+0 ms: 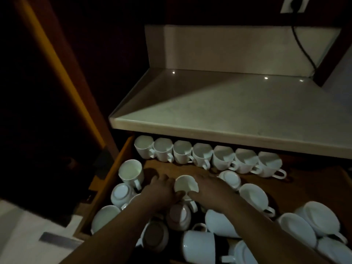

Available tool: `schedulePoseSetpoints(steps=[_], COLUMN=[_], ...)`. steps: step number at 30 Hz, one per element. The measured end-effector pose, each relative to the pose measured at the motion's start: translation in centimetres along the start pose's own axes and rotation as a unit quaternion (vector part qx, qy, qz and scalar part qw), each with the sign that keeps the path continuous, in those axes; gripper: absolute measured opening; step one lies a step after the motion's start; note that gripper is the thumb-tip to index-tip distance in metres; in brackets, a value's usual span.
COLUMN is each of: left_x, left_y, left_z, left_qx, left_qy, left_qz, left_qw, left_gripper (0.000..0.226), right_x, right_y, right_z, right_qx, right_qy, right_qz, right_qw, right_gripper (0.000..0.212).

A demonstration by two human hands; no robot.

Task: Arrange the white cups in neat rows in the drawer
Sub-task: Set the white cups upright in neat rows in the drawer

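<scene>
Step in hand, as I read it: seating one cup (185, 184) into a second row, centre of frame.
- Left grip (163, 189) wraps the cup's left wall, thumb on its near side.
- Right grip (211, 189) lies against the right wall, fingers fairly flat. Can't tell if it holds or only steadies.
- The cup is mouth-up, on or just above the drawer (171, 167) floor. The hands hide the contact.

To do it well:
- Line it up parallel to the back row (202, 155), probably starting beside the upright cup (131, 171) at left of frame.
- Match the handles: the back row's point lower right.
- Keep it low and set it down soft, since ceramic likely chips on a knock.
- Mind the bottom-up cup (229, 179) just right of the right grip, and the pile (224, 221) under the wrists.

Looks:
- Plain white glazed cups with loop handles.
- The back row is seven cups, touching or nearly so, partly under the tabletop (228, 111) edge.
- The lower half of frame is loose: cups on their sides, bottom-up, overlapping.
- Dim light, fine detail poor.
</scene>
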State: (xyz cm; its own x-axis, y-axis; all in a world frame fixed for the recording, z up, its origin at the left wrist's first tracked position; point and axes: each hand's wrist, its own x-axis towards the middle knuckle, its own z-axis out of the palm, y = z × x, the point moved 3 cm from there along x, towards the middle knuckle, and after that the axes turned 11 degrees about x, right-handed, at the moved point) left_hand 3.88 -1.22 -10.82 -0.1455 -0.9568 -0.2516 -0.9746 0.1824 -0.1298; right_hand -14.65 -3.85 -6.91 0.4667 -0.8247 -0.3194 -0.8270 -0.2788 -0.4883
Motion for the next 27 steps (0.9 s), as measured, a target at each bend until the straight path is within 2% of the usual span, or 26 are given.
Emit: schedulePoseSetpoints(steps=[4,6,8,10,12,14,16,18,21,24,27], left_x=[-0.7,-1.4,-1.7,-2.0,-2.2,-2.9,-3.0,-3.2,-2.8,-2.6,-2.4], left_y=[0.8,2.0,2.8,3.1,2.2,1.4,-1.5,-5.5,-11.4,-14.9,-15.8], left_z=[0.6,-0.6,-1.4,-2.1,-2.1,-3.4,-3.9,-4.9,-4.3,-3.9,-3.9], left_qx=[-0.018,0.000,-0.010,-0.058,-0.051,-0.097,-0.110,-0.089,-0.036,0.052,0.027], left_qy=[0.004,-0.001,-0.017,-0.015,-0.010,-0.004,0.050,0.099,0.059,0.008,0.010], left_qz=[-0.050,-0.057,-0.074,-0.081,-0.034,0.017,0.018,-0.007,-0.038,0.036,0.061], left_qw=[0.999,0.998,0.997,0.995,0.998,0.995,0.993,0.991,0.997,0.998,0.998], left_gripper=[0.084,0.089,0.069,0.061,0.062,0.058,0.047,0.049,0.059,0.072,0.082], right_x=[-0.1,-0.5,-0.6,-0.4,-0.2,-0.3,-0.4,-0.3,-0.6,-1.4,-2.0], right_y=[0.7,0.9,1.2,1.9,2.6,2.7,2.6,1.9,0.0,-2.6,-4.6], right_z=[0.3,0.4,0.2,0.2,0.3,0.4,0.3,0.0,-0.5,-0.9,-1.0], right_qx=[-0.005,-0.034,-0.065,-0.058,-0.052,-0.052,-0.063,-0.056,-0.014,0.040,0.046], right_qy=[0.020,0.019,0.016,0.035,0.050,0.048,0.050,0.050,0.046,0.025,0.004], right_qz=[0.016,0.018,0.018,0.014,0.011,0.018,0.015,0.015,0.017,0.003,0.010], right_qw=[1.000,0.999,0.998,0.998,0.997,0.997,0.997,0.997,0.999,0.999,0.999], right_gripper=[0.063,0.055,0.050,0.051,0.052,0.054,0.055,0.058,0.059,0.065,0.070])
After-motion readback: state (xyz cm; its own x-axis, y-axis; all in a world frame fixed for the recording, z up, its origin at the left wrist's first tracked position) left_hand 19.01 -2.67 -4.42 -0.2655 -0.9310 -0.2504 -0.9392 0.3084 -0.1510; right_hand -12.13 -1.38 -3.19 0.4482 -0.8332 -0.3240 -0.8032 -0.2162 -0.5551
